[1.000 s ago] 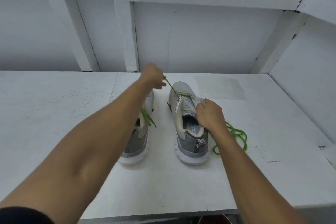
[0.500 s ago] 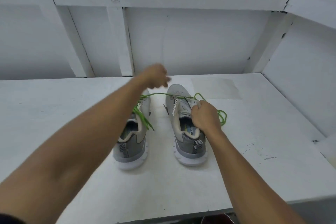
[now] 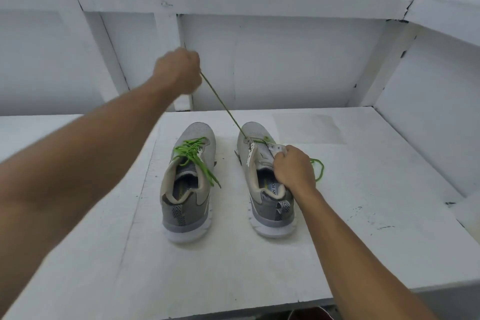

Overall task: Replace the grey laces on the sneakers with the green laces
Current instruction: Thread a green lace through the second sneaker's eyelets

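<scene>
though already threaded with a bright green lace (image 3: 193, 150), left sneaker (image 3: 187, 205) standing idle on the white bench (image 3: 376, 228), heel toward the camera, toe toward the white panelled wall (image 3: 298, 65); loose lace ends trailing over the tongue and down past the collar on the inner side. just beside it, apart and parallel, right sneaker (image 3: 270, 205), same grey with a white sole, carrying a second green lace (image 3: 223, 106) through the front eyelets only. left hand (image 3: 179, 73) raised high above and beyond the toes, fingers curled into a fist round 1 end of that lace, strand stretched taut in a straight slant down to the front eyelet on the shoe's left side. right hand (image 3: 293, 167) low on the right sneaker's outer side, fingers curled round the right eyelet flap beside the tongue; cannot tell whether any lace is pinched there too. other end of the second lace lying in a loose loop on the bench, just right of that hand. both forearms bare.
</scene>
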Demonstrator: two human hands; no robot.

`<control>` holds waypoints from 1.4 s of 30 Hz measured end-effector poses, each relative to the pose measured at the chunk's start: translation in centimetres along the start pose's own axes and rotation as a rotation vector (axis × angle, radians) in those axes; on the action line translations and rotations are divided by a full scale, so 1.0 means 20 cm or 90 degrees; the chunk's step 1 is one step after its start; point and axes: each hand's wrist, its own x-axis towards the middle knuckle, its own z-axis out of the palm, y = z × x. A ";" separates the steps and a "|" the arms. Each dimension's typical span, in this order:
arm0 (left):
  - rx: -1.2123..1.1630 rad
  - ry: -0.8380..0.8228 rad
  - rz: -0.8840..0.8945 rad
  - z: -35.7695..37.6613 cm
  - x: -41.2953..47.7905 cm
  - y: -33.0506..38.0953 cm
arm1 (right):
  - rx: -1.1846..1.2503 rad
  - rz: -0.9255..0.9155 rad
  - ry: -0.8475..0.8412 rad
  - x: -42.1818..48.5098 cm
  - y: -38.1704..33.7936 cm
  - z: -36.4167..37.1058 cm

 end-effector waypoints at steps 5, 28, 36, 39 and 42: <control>-0.042 0.119 -0.027 -0.24 0.09 -0.08 | 0.001 0.007 -0.001 0.00 0.00 0.00; -0.014 -0.218 0.143 0.34 -0.27 0.46 | 0.004 0.013 -0.001 0.01 0.01 0.00; 0.101 -0.025 0.103 0.10 -0.05 0.21 | 0.011 0.021 0.003 0.01 0.01 0.01; 0.121 0.028 0.097 0.01 0.01 0.16 | 0.020 0.019 0.004 0.01 0.02 0.01; 0.086 0.048 0.087 -0.04 0.04 0.17 | 0.018 0.021 0.003 0.01 0.01 0.01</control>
